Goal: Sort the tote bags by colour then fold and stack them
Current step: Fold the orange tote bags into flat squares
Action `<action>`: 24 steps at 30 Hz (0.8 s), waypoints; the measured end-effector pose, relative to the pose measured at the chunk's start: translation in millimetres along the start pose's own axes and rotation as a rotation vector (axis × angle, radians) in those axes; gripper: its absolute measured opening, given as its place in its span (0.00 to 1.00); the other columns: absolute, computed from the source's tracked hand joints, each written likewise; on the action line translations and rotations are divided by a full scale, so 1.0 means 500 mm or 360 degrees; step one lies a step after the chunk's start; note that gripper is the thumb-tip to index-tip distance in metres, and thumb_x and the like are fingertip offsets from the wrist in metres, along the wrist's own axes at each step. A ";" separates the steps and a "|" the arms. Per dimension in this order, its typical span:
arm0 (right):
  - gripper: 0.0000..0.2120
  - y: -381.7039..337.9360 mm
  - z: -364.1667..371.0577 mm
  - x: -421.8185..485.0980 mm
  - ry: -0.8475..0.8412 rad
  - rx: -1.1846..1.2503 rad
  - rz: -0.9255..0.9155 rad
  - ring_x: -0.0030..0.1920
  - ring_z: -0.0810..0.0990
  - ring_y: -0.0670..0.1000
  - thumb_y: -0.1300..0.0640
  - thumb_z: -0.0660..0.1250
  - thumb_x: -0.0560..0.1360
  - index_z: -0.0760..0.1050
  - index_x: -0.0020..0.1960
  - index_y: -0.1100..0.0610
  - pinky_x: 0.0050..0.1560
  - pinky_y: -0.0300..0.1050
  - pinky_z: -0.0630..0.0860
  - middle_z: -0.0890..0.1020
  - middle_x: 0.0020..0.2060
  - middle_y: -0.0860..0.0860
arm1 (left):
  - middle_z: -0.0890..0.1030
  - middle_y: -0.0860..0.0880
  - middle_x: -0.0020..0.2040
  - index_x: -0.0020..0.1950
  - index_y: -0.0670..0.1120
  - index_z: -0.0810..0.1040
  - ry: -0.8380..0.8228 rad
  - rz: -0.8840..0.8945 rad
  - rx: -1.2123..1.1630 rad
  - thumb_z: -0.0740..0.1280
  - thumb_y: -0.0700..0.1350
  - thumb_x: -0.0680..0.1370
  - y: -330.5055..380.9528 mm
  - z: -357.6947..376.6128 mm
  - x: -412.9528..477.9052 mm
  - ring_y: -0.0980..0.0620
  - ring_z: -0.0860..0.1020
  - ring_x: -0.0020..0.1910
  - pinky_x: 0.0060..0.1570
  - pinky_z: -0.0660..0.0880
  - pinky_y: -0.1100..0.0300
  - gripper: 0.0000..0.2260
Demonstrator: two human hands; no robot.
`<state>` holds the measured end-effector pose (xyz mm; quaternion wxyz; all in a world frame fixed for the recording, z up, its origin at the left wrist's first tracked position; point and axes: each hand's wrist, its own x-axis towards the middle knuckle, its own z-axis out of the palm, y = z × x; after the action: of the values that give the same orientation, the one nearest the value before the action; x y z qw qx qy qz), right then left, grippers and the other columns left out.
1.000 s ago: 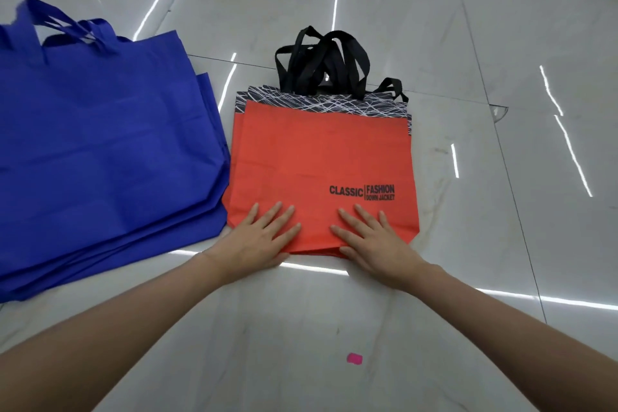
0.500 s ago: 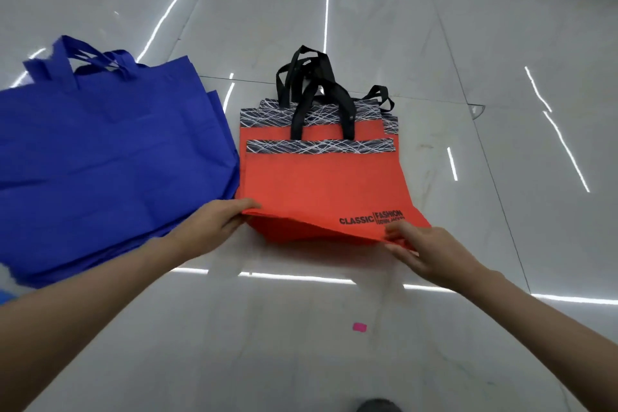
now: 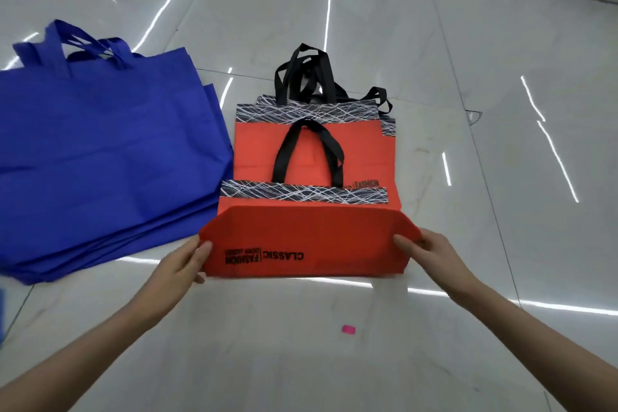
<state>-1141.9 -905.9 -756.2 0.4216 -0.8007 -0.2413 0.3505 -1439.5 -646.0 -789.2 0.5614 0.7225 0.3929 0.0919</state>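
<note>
Fingers of left hand [image 3: 182,266] and right hand [image 3: 426,249] now pinch the top orange tote bag [image 3: 311,244], its base newly folded over (lettering inverted), halfway folded.

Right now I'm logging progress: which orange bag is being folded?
The top orange bag, held at both lower corners by the left hand and right hand, its print upside down; the others lie flat beneath.

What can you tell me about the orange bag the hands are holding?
The orange tote bag lies on top of the other orange bags on the shiny floor. It looks like thin, stiff fabric, with a black-and-white scribbly band and a black handle. Its bottom part is folded towards the person, so the black "CLASSIC FASHION" print reads upside down. The left hand and right hand pinch the fold's two ends.
</note>
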 end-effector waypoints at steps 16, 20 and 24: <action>0.21 0.058 0.135 0.022 0.0550 -0.0689 0.0671 0.47 0.79 0.58 0.39 0.62 0.75 0.71 0.48 0.59 0.44 0.49 0.72 0.80 0.44 0.55 | 0.73 0.40 0.62 0.62 0.42 0.72 0.0471 0.0704 0.1483 0.70 0.47 0.72 0.006 0.106 0.043 0.41 0.70 0.61 0.57 0.65 0.46 0.20; 0.24 0.041 0.171 0.003 0.0864 -0.0767 0.0478 0.60 0.73 0.61 0.48 0.66 0.75 0.64 0.64 0.60 0.52 0.53 0.72 0.73 0.60 0.59 | 0.68 0.43 0.71 0.68 0.49 0.72 0.0008 0.0723 0.1664 0.53 0.56 0.77 0.007 0.193 0.078 0.43 0.65 0.70 0.67 0.61 0.42 0.24; 0.26 0.039 0.212 0.002 0.0807 -0.1184 -0.0896 0.68 0.65 0.59 0.53 0.63 0.73 0.63 0.69 0.59 0.68 0.52 0.62 0.65 0.68 0.60 | 0.64 0.42 0.73 0.72 0.51 0.68 -0.0119 0.0672 0.1708 0.45 0.60 0.80 -0.024 0.206 0.110 0.44 0.60 0.72 0.68 0.58 0.41 0.26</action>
<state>-1220.4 -861.6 -815.2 0.2318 -0.8601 -0.4455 -0.0900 -1349.1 -684.3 -853.2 0.0995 0.9716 0.2118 -0.0358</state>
